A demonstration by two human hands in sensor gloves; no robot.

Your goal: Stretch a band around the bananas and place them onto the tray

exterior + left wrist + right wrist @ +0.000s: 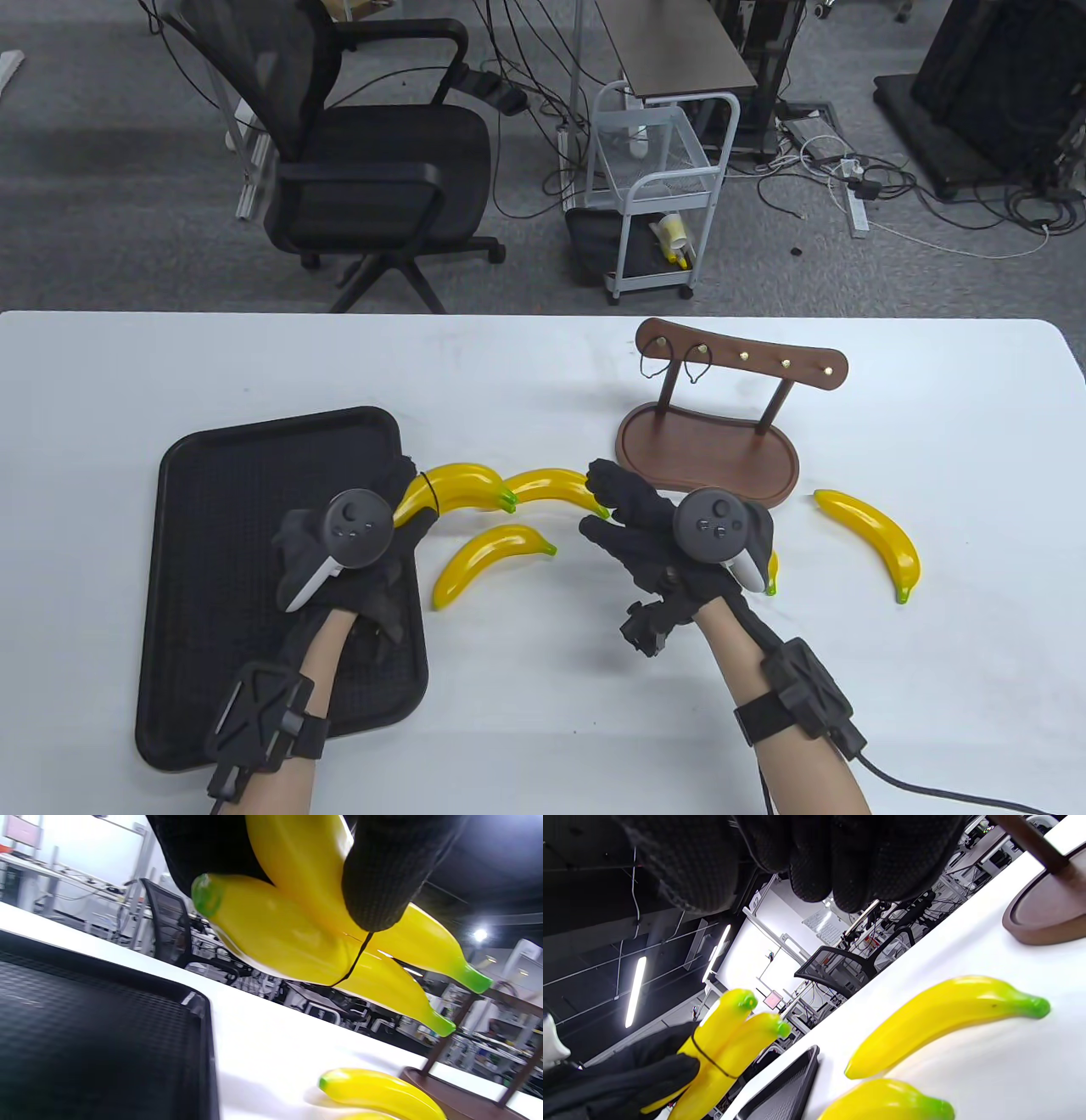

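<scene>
The gloved left hand (352,543) is gripping two glossy yellow plastic bananas (297,938) bound by a thin black elastic band (355,961) above the black textured tray's (221,509) right edge, while the right hand (670,535) is hovering loosely open, holding nothing.

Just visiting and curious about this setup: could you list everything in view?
table: one, white, under everything
tray: one, black, table's left
banded bananas: two, yellow, left hand, beside tray
loose bananas: four, yellow, on table; one half under right hand
rack: one, brown, behind right hand
spare bands: two, black, on rack hooks
office chair: one, black, floor behind
cart: one, white, floor behind
left hand: black glove, grips banded bananas
right hand: black glove, open, empty
</scene>
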